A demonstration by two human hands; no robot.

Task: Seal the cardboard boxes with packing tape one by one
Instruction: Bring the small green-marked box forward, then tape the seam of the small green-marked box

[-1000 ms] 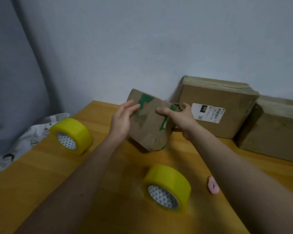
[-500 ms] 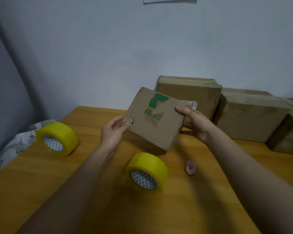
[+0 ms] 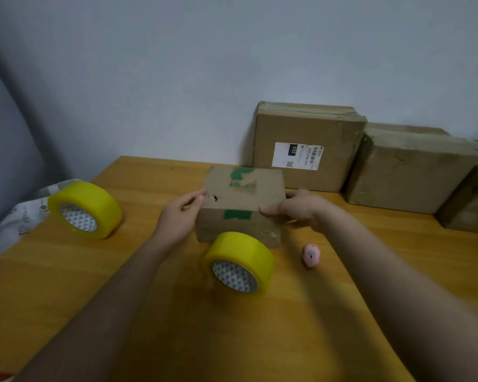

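A small cardboard box [image 3: 243, 197] with green printing sits on the wooden table [image 3: 66, 285], its printed face turned up. My left hand [image 3: 181, 216] grips its left side and my right hand [image 3: 298, 209] grips its right side, thumb on the top edge. A yellow roll of packing tape [image 3: 239, 261] stands on edge just in front of the box. A second yellow tape roll [image 3: 84, 209] stands at the left.
Three bigger cardboard boxes line the wall at the back right: one with a white label [image 3: 307, 144], one beside it [image 3: 409, 168], one at the frame edge [image 3: 472, 199]. A small pink object [image 3: 311, 255] lies right of the near roll. Patterned fabric [image 3: 9, 230] lies beyond the table's left edge.
Both hands turned the small box from tilted in the air to flat and brought it down onto the table behind the near tape roll.
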